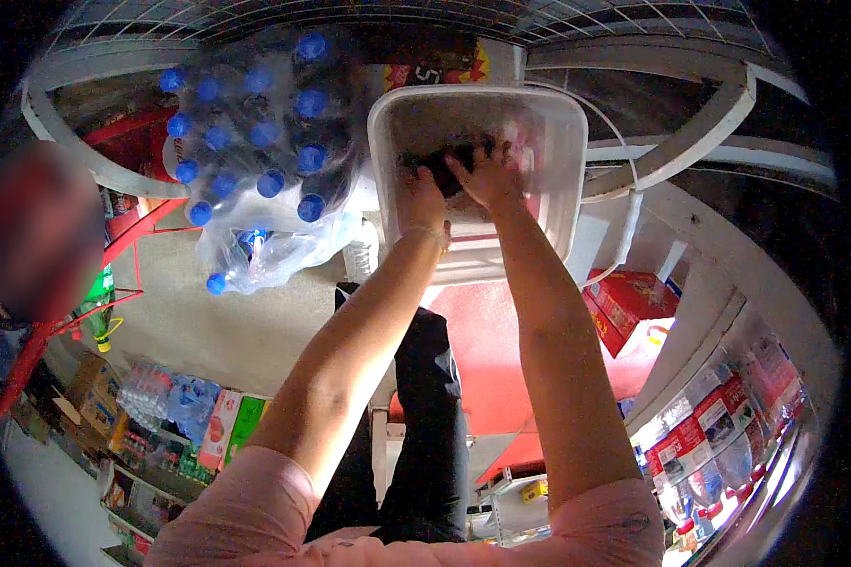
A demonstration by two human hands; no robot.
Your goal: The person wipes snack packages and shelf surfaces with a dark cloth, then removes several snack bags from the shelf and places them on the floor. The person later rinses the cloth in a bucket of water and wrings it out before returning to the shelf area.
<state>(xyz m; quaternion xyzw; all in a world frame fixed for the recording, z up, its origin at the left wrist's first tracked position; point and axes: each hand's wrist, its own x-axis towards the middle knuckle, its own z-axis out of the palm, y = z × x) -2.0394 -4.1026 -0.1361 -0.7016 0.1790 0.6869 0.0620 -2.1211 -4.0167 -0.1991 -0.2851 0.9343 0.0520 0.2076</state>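
Both my hands reach down into a squarish white plastic bucket [574, 177]. Between them is a dark, soft-looking item [448, 170], possibly a cloth; the dim light does not settle what it is. My left hand [425, 202] grips it from the left, a thin band on its wrist. My right hand [495, 173] holds its right side, thumb towards the left hand and fingers spread. The fingertips blur into the dark inside of the bucket. A wire handle with a white grip [630, 227] hangs at the bucket's right side.
Left of the bucket stands a film-wrapped pack of blue-capped bottles [255, 135], its plastic torn at the near end. A red metal frame [124, 241] and a person, blurred, are farther left. White curved rails [709, 142] flank the bucket. A red box [631, 305] lies at the right.
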